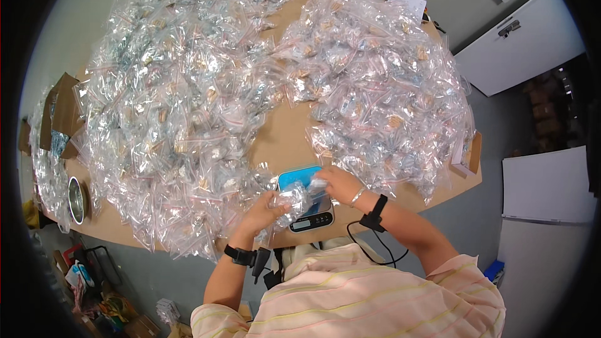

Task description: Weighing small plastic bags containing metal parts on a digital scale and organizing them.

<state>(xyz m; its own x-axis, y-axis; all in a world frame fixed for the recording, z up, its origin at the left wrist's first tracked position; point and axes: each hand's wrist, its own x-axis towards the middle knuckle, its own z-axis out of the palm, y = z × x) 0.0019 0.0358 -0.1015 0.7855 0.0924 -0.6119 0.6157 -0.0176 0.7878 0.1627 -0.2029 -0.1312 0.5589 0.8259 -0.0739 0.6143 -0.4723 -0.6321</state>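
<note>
My left hand point(261, 214) is closed on the side of a clear plastic bag point(293, 198), holding it above a digital kitchen scale point(304, 223). My right hand point(341, 185) pinches a small whitish packet point(317, 184) at the bag's right side. Whether that packet is inside the bag's mouth or beside it, I cannot tell. A bright blue flat surface point(297, 176) shows on the scale behind the bag, and the scale's display and buttons face me. The bag and my hands hide part of the scale.
Clear zip bags with small contents form a large left heap point(181, 100) and a right heap point(388, 87) on the brown table point(285, 134). A metal bowl point(76, 200) and open cardboard box point(62, 109) stand left. A small box point(467, 154) sits at the right edge. A black cable point(375, 256) hangs by my right arm.
</note>
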